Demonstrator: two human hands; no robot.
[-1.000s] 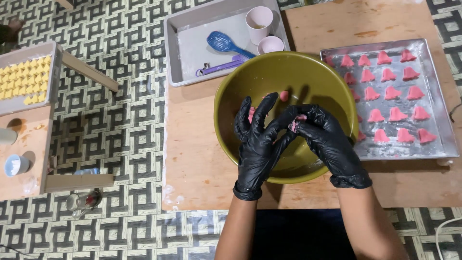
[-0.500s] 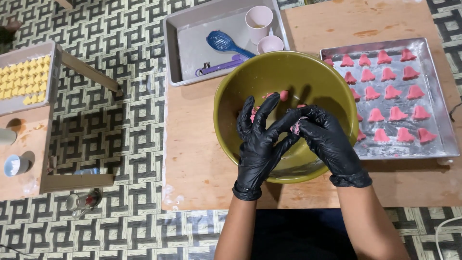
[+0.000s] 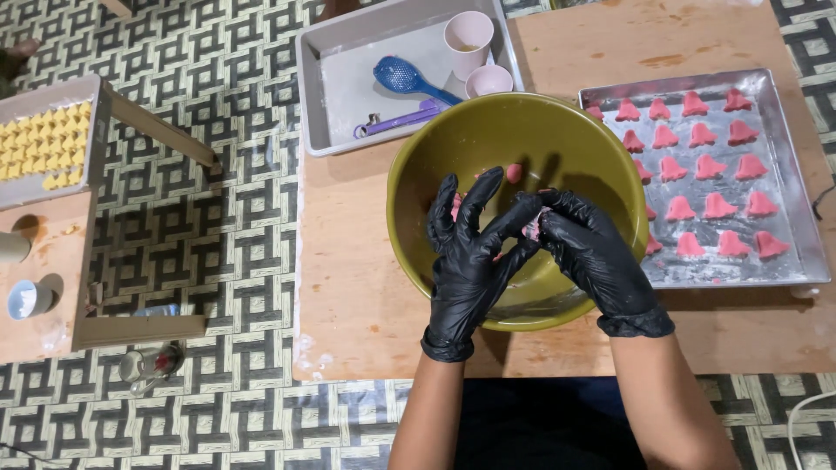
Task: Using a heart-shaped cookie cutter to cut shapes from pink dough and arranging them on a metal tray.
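Far off to the left of the grip, a tray of yellow pieces [image 3: 35, 144] is sitting on a low wooden stand, with a small blue cup [image 3: 26, 298] nearer the person. Up and left of the hands, a grey tray [image 3: 348, 96] is carrying a blue spoon [image 3: 402, 77] and two pale pink cups [image 3: 468, 39].

Now the action: the left hand [image 3: 470, 252] and the right hand [image 3: 592, 257], both in black gloves, are meeting over the olive-green bowl [image 3: 418, 218] on the wooden bench [image 3: 348, 287]. A small pink lump of dough [image 3: 531, 228] is being pinched right between them. The left hand is spreading its upper fingers wide while its lower fingers and thumb are pressing the lump; the right hand is curling closed on it from the other side. So both grips are clasping the dough, neither nearer than the other. The lump is mostly hidden, so its long axis and which way it is pointing cannot be told. More pink dough [image 3: 514, 172] is showing just beyond the fingertips in the bowl.

Right of the grip, a metal tray [image 3: 805, 218] is holding rows of shaped pink pieces [image 3: 697, 135], their narrow ends pointing away from the person.
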